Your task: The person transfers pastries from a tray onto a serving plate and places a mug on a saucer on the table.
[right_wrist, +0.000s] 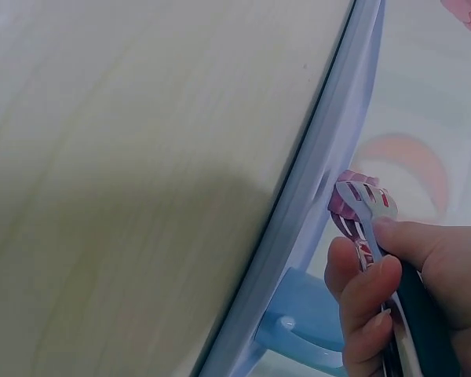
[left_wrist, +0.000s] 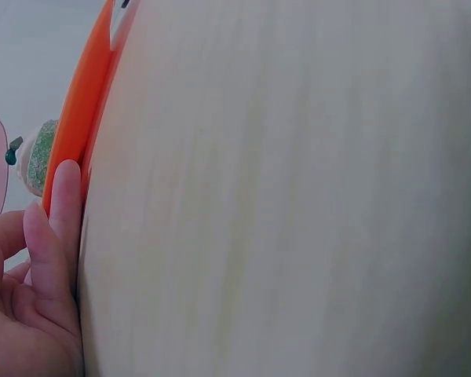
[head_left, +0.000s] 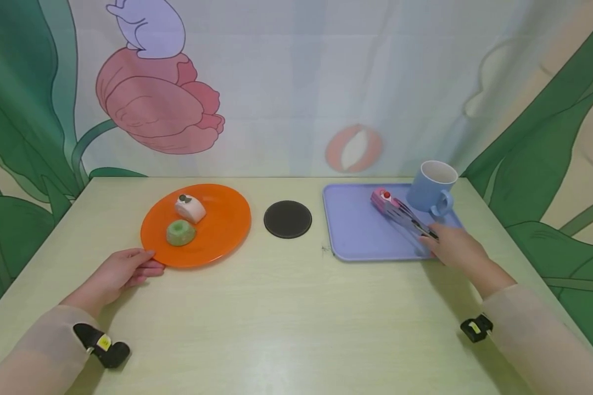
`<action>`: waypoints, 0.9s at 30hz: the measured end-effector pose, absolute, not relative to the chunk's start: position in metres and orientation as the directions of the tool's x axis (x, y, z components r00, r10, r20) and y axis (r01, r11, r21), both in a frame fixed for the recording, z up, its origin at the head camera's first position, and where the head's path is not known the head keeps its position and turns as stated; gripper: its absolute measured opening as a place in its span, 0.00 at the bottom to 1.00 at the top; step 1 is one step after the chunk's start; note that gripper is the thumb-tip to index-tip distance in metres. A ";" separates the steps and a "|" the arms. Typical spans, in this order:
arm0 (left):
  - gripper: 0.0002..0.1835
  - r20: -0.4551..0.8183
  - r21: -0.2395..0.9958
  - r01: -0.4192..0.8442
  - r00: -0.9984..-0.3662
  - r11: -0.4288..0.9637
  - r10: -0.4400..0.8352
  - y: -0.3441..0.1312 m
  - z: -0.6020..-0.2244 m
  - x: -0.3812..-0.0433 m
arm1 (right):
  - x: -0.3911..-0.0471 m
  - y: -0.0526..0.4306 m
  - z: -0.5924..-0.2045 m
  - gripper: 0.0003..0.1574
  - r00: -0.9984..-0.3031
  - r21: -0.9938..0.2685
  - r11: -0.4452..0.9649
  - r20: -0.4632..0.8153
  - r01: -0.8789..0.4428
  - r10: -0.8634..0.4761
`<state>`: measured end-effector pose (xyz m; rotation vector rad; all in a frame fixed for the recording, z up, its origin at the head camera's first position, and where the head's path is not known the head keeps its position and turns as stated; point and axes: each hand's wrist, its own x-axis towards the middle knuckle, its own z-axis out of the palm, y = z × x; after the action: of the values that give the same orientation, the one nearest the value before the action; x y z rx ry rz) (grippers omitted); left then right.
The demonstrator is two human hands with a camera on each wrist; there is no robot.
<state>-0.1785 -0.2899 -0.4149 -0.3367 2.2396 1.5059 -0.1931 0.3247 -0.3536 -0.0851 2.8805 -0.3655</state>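
Observation:
My left hand (head_left: 121,272) pinches the near-left rim of an orange plate (head_left: 222,219), thumb on top and fingers below. On that plate lie a white toy sweet (head_left: 191,209) with a dark topping and a green ring-shaped one (head_left: 180,233). My right hand (head_left: 456,247) grips metal serving tongs (head_left: 409,215) with fork-like ends and a dark handle (right_wrist: 424,322). Between the tong ends is a pink toy cake (head_left: 378,199) with a red berry on top, over the back of a lilac tray (head_left: 356,238).
A blue mug (head_left: 425,189) stands at the tray's back right corner, its handle facing the right hand. A round black coaster (head_left: 287,219) lies between plate and tray. Behind the table hangs a printed curtain (head_left: 277,82).

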 end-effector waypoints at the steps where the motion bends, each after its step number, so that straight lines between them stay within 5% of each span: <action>1: 0.30 -0.469 0.821 -0.423 -0.882 0.384 0.031 -0.290 -0.415 -0.179 | -0.193 0.324 -0.353 0.19 -0.970 -0.253 0.967 -0.228 -0.026 -0.086; 27: 0.30 -0.465 0.826 -0.418 -0.885 0.378 0.036 -0.292 -0.419 -0.181 | -0.184 0.316 -0.356 0.14 -0.976 -0.282 0.954 -0.154 -0.104 -0.152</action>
<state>-0.1811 -0.2923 -0.4195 -0.3313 2.2356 1.5163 -0.1840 0.3164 -0.3561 -0.1942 2.9317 -0.4095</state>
